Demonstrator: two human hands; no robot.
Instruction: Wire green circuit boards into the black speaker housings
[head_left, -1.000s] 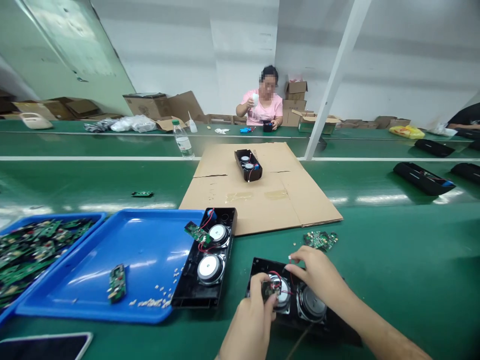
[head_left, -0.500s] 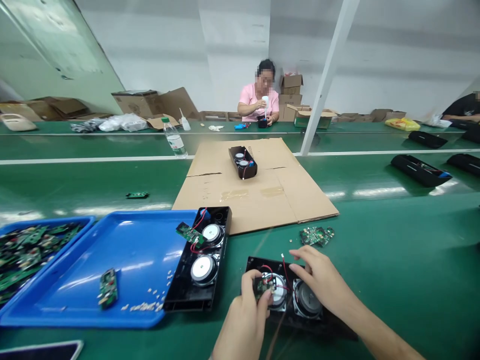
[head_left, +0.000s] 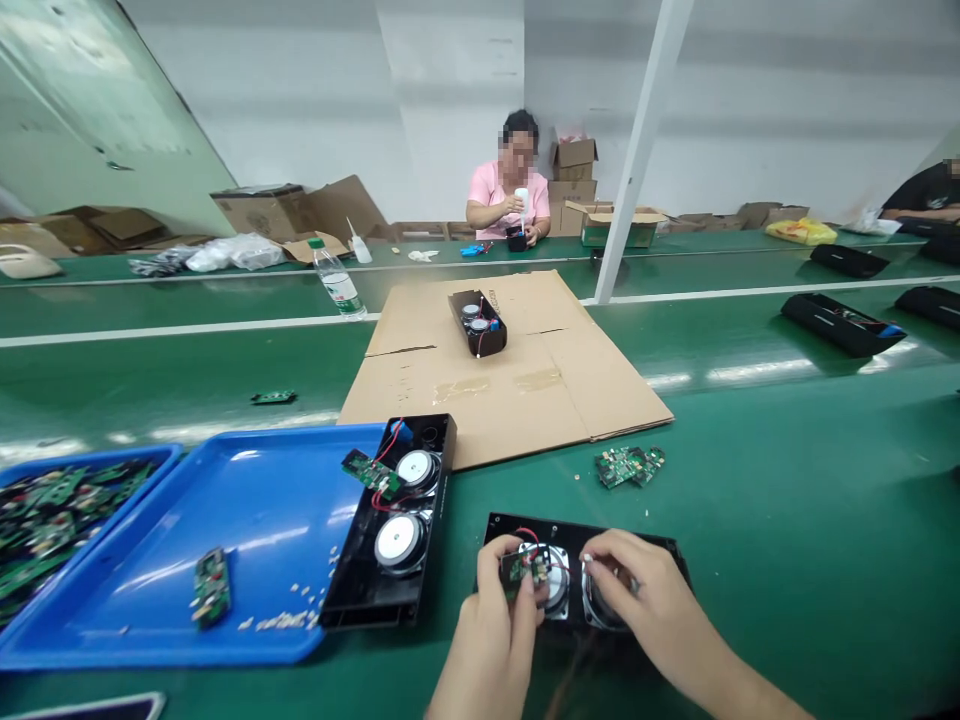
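My left hand (head_left: 491, 625) grips a small green circuit board (head_left: 517, 568) between thumb and fingers. It is over the left end of a black speaker housing (head_left: 566, 528) that lies across the bench. Two round drivers sit in this housing; the left one (head_left: 556, 580) shows between my hands, the other is partly covered. My right hand (head_left: 649, 590) is pinched at the tip around a small white plug (head_left: 587, 559), above the right driver. Its wire is mostly hidden. To the left, a second black housing (head_left: 439, 500) rests on the blue tray's edge, with a board (head_left: 371, 474) wired to it.
A blue tray (head_left: 247, 655) holds one board and tiny pale pieces; another tray (head_left: 169, 462) is heaped with boards. Loose boards (head_left: 628, 466) lie beyond my hands. A cardboard sheet (head_left: 480, 430) carries another housing (head_left: 478, 325). A co-worker (head_left: 510, 190) sits opposite.
My right hand has come down and closed on the white plug, which stood free on its wire before. My left hand still holds the circuit board. The view has shifted slightly.
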